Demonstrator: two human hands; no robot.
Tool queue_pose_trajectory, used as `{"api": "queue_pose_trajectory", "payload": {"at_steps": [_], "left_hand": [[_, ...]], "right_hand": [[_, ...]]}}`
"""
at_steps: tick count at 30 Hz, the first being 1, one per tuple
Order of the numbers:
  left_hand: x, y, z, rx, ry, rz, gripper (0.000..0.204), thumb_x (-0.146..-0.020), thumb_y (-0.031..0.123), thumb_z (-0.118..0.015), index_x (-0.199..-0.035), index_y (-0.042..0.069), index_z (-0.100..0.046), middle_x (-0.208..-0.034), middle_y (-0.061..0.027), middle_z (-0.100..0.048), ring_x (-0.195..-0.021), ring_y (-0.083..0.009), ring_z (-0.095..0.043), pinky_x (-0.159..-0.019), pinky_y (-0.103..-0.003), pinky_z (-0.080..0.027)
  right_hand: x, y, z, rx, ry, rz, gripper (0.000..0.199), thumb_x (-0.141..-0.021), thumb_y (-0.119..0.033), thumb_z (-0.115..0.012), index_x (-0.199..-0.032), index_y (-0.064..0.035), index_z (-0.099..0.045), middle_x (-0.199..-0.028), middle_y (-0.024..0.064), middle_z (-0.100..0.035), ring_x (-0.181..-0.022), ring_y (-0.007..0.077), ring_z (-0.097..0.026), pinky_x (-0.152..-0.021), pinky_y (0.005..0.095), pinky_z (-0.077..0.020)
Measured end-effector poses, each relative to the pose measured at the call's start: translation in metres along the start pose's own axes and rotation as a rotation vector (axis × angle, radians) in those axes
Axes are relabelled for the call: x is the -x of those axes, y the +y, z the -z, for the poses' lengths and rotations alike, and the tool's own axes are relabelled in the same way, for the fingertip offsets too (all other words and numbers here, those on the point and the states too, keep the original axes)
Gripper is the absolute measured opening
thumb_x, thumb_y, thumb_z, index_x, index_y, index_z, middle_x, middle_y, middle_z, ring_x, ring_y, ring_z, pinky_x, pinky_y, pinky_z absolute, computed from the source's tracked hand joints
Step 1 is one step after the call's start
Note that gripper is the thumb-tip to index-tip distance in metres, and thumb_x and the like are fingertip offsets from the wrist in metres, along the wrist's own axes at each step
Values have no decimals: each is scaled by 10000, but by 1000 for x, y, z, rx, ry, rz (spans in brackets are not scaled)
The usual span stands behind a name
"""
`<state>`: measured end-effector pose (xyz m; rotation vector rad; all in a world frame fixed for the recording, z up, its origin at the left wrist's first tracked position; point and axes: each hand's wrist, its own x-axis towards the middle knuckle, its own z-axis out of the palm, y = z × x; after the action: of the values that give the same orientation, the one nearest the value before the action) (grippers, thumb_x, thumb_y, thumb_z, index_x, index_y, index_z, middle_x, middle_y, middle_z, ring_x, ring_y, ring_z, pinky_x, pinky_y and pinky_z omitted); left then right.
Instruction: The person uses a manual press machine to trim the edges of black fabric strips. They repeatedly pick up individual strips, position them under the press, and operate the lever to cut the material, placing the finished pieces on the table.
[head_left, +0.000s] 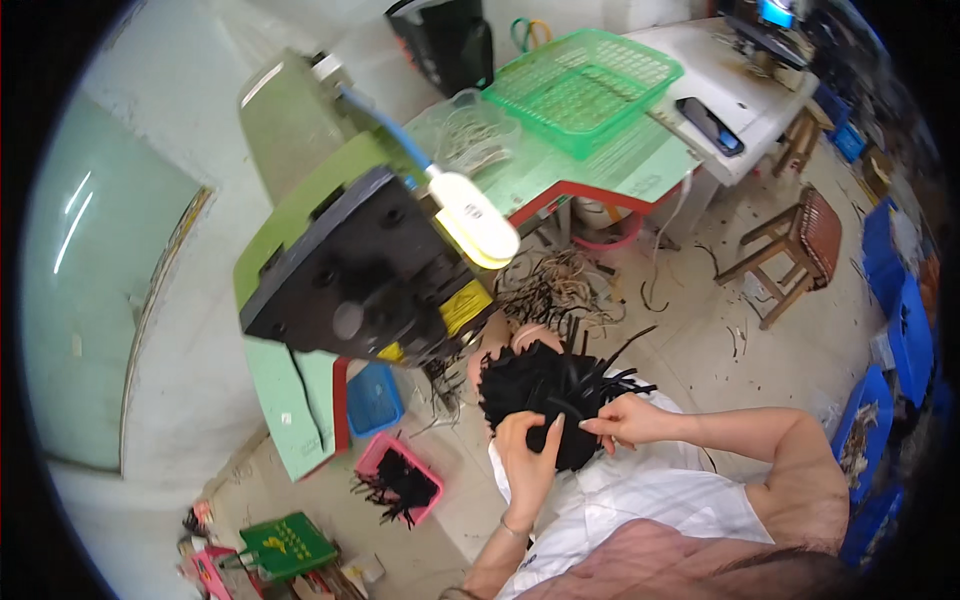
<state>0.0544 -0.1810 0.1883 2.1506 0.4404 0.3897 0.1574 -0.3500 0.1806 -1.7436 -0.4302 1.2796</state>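
A heap of black strips point(515, 378) lies on my lap, with thin ends sticking out toward the far right. Over its near side, my left hand point(532, 455) pinches a curved black strip point(568, 408) between thumb and fingers. My right hand point(630, 420) is closed just right of it, thumb and forefinger together at the same strip. Dark pieces blend into one another, so the strip's exact ends cannot be made out.
A dark machine head point(350, 270) with a white lamp point(475, 220) stands at left on a green table point(285, 400). Beyond are a green basket point(585, 85), a phone point(710, 126) and a wooden stool point(800, 245). A pink basket point(428, 495) holds more black strips. Cord scraps point(560, 285) litter the floor.
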Motion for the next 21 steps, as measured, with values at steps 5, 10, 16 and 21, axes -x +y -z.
{"api": "queue_pose_trajectory", "payload": {"at_steps": [5,10,16,21], "left_hand": [[-10,-25,1,502,-206,409,187,-827,135,-695,-843,17,-551,-635,35,-550,-597,-7,-461,-527,-171,-357],[-28,-3,25,650,-129,361,162,-837,125,-683,-852,31,-552,-687,43,-553,-620,3,-448,-551,-163,-366],[-52,42,46,192,114,-215,182,-755,44,-724,-885,-21,-615,-690,-27,-541,-605,-105,-506,-568,-229,-405],[-71,59,45,217,230,-135,156,-793,83,-698,-883,-31,-641,-668,-46,-568,-590,-107,-537,-531,-236,-424]], "right_hand": [[-10,6,-2,-101,-19,-30,461,-922,-366,-523,-667,2,-630,-581,65,-638,-374,92,-487,-390,238,-403],[-7,-20,13,295,163,496,456,-945,-357,-483,-763,26,-652,-633,66,-621,-521,130,-583,-457,237,-441],[-26,-42,38,-600,-310,198,475,-973,-352,-414,-1057,85,-579,-773,163,-625,-611,244,-632,-477,284,-511],[-30,-84,52,-492,-269,299,302,-919,-185,-539,-1043,85,-588,-911,171,-642,-799,228,-642,-573,293,-551]]}}
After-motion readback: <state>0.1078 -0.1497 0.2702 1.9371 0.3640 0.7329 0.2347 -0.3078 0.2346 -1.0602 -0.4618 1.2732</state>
